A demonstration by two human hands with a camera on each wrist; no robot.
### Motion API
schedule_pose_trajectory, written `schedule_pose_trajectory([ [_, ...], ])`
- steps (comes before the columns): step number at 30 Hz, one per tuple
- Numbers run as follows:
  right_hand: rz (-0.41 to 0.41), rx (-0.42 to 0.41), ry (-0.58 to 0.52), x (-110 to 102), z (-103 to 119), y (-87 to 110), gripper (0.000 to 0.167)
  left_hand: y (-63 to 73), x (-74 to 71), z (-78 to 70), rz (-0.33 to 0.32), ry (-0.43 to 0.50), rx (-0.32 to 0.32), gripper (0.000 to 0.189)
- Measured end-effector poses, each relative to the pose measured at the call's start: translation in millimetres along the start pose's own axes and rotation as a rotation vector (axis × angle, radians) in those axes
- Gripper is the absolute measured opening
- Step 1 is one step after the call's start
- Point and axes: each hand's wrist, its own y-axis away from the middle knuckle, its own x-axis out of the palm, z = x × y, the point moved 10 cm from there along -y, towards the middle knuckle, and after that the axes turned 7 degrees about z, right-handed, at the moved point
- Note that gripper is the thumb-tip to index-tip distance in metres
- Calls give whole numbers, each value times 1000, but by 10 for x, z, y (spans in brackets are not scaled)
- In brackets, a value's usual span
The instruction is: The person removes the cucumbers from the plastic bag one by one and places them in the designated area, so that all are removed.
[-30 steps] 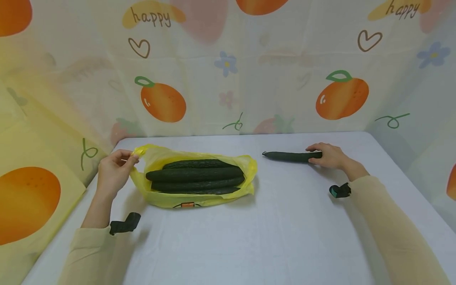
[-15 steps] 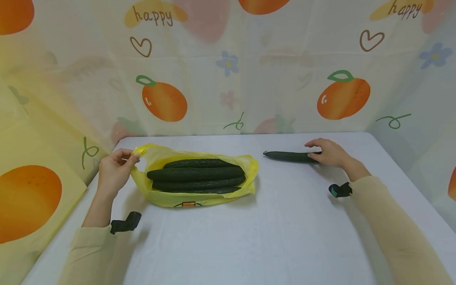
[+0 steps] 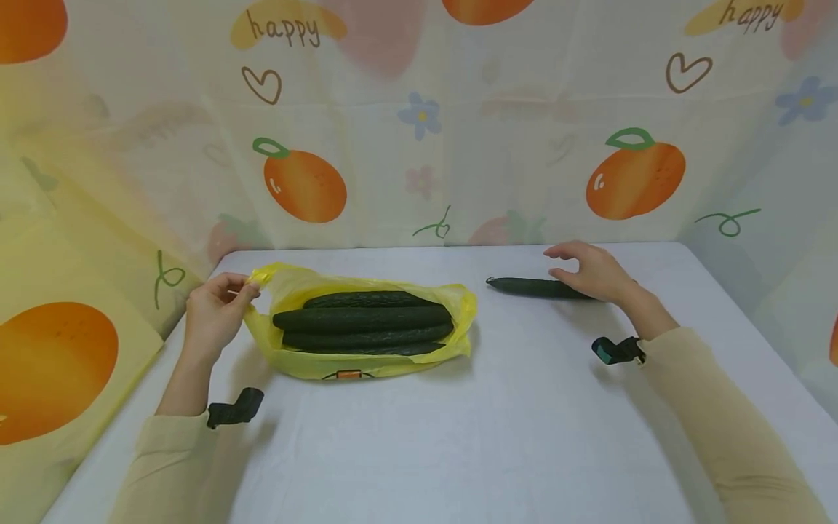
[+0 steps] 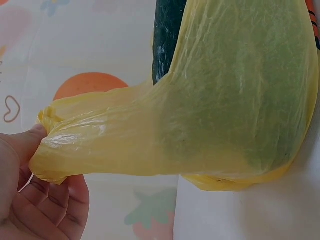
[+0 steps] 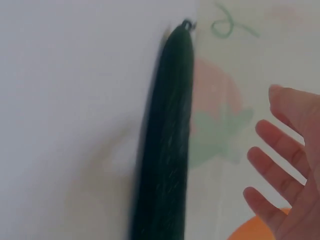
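A yellow plastic bag [image 3: 366, 367] lies with its mouth spread, and several dark green cucumbers [image 3: 366, 319] show inside it. At the bag's left end, my left hand [image 3: 214, 313] pinches the gathered handle between thumb and fingers. The left wrist view shows this handle [image 4: 100, 135] stretched taut from the bag's body. A single cucumber [image 3: 533, 287] rests on the table to the right of the bag. Above its right part hovers my right hand [image 3: 596, 271], fingers apart and holding nothing. In the right wrist view the fingers stand clear of this cucumber [image 5: 167, 135].
The table [image 3: 419, 451] wears a white cover. A patterned curtain [image 3: 497, 131] with oranges and hearts hangs behind it, and similar cloth runs along the left and right sides. Small black cameras [image 3: 236, 409] are strapped at both wrists.
My right hand has let go of the lone cucumber and risen up and slightly left. That cucumber stays put on the table. The left hand keeps its pinch on the bag.
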Motion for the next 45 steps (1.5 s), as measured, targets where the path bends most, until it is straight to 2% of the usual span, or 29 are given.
schedule_pose_trajectory([
  [7,-24,-52,-24,-25,264,-17,35,-10,31,-19,2,1,3,29],
  [16,-81,-158,-61,-73,664,-50,35,-14,51,-31,4,2,6,28],
  [28,-108,-246,-186,-48,1191,-109,39,-7,44,-27,2,-16,5,29],
  [34,-145,-291,-276,35,1415,-140,40,4,30,-4,-4,-17,-6,31],
  [45,-122,-320,-422,264,1771,-247,39,18,39,15,10,-13,-27,31],
])
